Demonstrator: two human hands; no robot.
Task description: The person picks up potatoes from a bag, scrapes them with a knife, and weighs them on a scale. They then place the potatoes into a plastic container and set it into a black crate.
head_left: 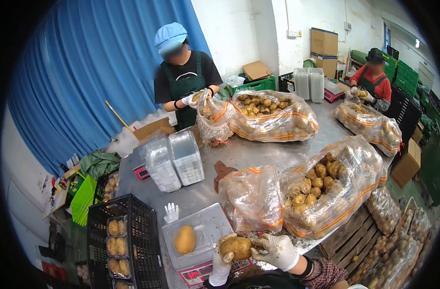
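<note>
Head view: left hand [221, 269] and right hand [277, 250] both grip one potato [235, 246] beside the scale tray [211, 222]; setting it in likely needs a short carry toward frame left.

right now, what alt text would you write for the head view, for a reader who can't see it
Two gloved hands, left hand and right hand, hold a potato beside a scale tray bearing another potato. Open sacks of potatoes lie on a metal table, where two other people work.
</note>
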